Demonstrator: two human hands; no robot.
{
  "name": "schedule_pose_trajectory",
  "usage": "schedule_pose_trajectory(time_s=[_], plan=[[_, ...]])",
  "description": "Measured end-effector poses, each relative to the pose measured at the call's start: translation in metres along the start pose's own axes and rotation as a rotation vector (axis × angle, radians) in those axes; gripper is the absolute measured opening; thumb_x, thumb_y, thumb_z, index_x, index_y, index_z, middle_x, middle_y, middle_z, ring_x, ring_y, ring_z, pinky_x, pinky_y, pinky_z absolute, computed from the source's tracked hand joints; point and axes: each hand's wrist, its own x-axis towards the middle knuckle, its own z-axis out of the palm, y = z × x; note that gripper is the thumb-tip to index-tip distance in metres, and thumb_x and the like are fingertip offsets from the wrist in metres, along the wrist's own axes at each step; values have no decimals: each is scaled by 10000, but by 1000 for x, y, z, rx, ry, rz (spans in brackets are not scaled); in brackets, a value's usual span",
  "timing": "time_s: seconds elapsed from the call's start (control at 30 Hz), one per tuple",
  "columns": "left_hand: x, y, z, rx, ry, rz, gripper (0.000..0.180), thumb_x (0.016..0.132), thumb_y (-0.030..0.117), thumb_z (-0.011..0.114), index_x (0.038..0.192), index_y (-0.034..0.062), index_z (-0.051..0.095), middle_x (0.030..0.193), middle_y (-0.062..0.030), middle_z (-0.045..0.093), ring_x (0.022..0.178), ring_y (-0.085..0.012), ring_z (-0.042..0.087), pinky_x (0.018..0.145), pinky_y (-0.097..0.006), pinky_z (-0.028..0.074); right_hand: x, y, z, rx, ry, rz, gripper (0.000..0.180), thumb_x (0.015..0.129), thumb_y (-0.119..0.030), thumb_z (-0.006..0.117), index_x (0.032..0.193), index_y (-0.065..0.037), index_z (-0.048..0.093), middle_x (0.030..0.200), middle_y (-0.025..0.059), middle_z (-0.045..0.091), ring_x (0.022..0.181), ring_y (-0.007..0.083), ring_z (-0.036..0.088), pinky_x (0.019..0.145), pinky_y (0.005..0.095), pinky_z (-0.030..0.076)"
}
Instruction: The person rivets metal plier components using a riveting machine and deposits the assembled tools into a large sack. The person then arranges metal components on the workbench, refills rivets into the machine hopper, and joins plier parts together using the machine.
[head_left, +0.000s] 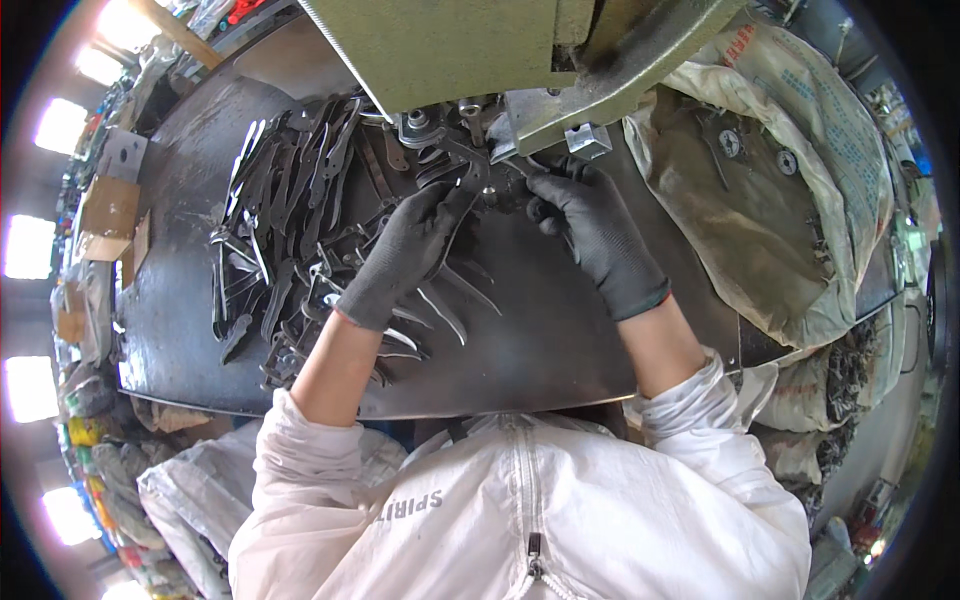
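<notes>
Dark steel worktable (560, 330) under both gloved hands, left hand (405, 255) and right hand (590, 235), fingers pinching a metal blade part (487, 180).

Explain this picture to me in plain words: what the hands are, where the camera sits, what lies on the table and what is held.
The one picture comes from a wide camera worn on a person's head, looking down, so straight edges bend near the rim. The two arms rising from the lower edge are that person's own, in white sleeves and black gloves. They work at a dark metal table. Above it hangs a green machine with a grey metal head. On the table's left lies a heap of flat metal blanks, long and curved, many overlapping. The left hand rests on blanks at the heap's edge, fingers reaching toward the machine. The right hand pinches a small metal part just under the machine's head; what exactly the part is cannot be told. To the right stands an open sack.
</notes>
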Motion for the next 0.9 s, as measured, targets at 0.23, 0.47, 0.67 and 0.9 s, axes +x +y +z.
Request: schedule_pose_trajectory(time_s=[0.23, 0.47, 0.67, 0.9], plan=[[24, -40, -10, 124, -35, -63, 377, 1135, 236, 540, 1348, -62, 632, 1065, -88, 741, 909, -120, 687, 821, -296, 565, 4, 15, 38, -56, -32, -100, 236, 1040, -129, 651, 1246, -24, 701, 1013, 40, 742, 765, 82, 656, 661, 251, 541], [29, 5, -37, 821, 124, 153, 283, 952, 250, 623, 1092, 12, 688, 1015, -262, 739, 999, -465, 706, 865, -515, 562, 20, 53, 14, -2, -72, 12, 252, 1034, -88, 632, 1272, -20, 677, 1020, 51, 730, 761, 101, 667, 673, 260, 551], [66, -55, -123, 1085, 274, 134, 278, 973, 309, 617, 1130, 101, 713, 1036, -231, 753, 1025, -452, 712, 891, -534, 560, 16, 49, 27, 28, -6, 37, 299, 1045, -149, 666, 1310, -13, 647, 991, 48, 721, 713, 99, 654, 627, 263, 551], [72, -55, -118, 704, 396, -40, 311, 950, 307, 690, 1194, 117, 722, 1008, -220, 752, 1012, -426, 721, 906, -481, 574, 7, 35, 34, -45, 56, 8, 323, 1046, -200, 703, 1327, -48, 653, 992, 43, 739, 719, 84, 664, 607, 241, 538]])
